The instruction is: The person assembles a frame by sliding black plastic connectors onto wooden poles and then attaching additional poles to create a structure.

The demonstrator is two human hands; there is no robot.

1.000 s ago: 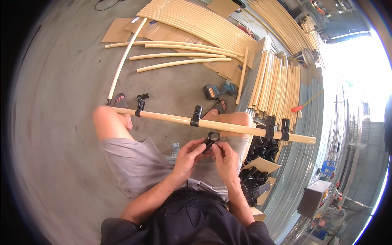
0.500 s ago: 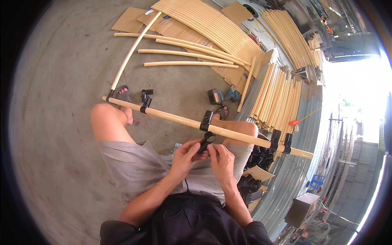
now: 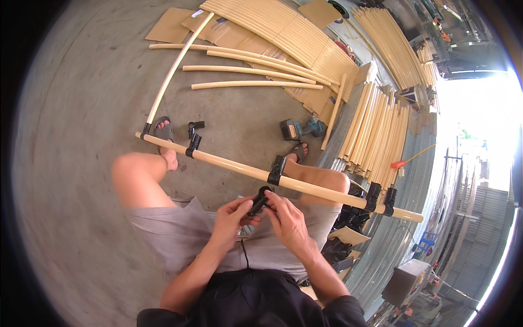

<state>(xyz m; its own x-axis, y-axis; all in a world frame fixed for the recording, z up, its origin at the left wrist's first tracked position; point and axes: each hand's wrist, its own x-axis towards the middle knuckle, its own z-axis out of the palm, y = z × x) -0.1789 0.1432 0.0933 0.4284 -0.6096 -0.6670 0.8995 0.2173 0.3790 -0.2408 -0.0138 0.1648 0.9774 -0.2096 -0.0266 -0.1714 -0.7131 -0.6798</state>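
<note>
A black pipe joint [image 3: 257, 203] is held low above my lap between both hands. My left hand [image 3: 230, 222] is closed around its lower body, thumb on top. With bent fingers, my right hand [image 3: 290, 222] grips the joint at its upper, ring-shaped end; whether a small part sits under those fingertips is hidden. Just beyond runs a long cream pipe [image 3: 231, 164], lying across my legs. Several black joints are fitted along it, the nearest [image 3: 276, 170] standing slightly beyond my hands. A second cream pipe [image 3: 177, 71] meets its left end at a corner joint [image 3: 146, 131].
On the floor ahead lie a loose black joint [image 3: 195, 128] and a teal-and-black cordless drill [image 3: 299, 129]. Loose cream pipes [image 3: 250, 86] and cardboard [image 3: 169, 26] spread beyond. At right are stacked short pipes [image 3: 376, 133], an orange-handled tool [image 3: 399, 164] and black joints [image 3: 353, 213].
Both hands have come slightly left and closer to me with the joint. My right hand has shifted from the joint's lower side up to its ring end.
</note>
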